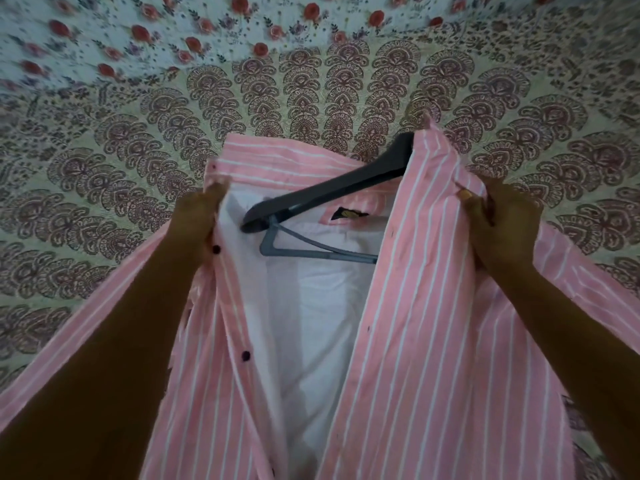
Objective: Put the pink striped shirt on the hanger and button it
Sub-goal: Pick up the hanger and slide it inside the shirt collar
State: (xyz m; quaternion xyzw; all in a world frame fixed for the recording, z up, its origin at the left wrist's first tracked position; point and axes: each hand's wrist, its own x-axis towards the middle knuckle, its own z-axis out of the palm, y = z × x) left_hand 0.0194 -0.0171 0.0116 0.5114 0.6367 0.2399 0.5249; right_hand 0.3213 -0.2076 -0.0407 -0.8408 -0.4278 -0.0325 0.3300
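The pink striped shirt point(426, 323) lies open on the bed, its white inner side showing down the middle. A dark hanger point(332, 194) rests inside near the collar; its right end is tucked under the right front panel and its left end lies bare on the lining. My left hand point(199, 220) grips the left front edge, the one with dark buttons, near the collar. My right hand point(498, 223) grips the right panel at the shoulder, beside the collar. All buttons in view are undone.
A patterned bedspread point(121, 168) covers the bed all round the shirt. A floral sheet point(138, 32) lies across the far side. The shirt's sleeves spread out to both lower corners under my forearms.
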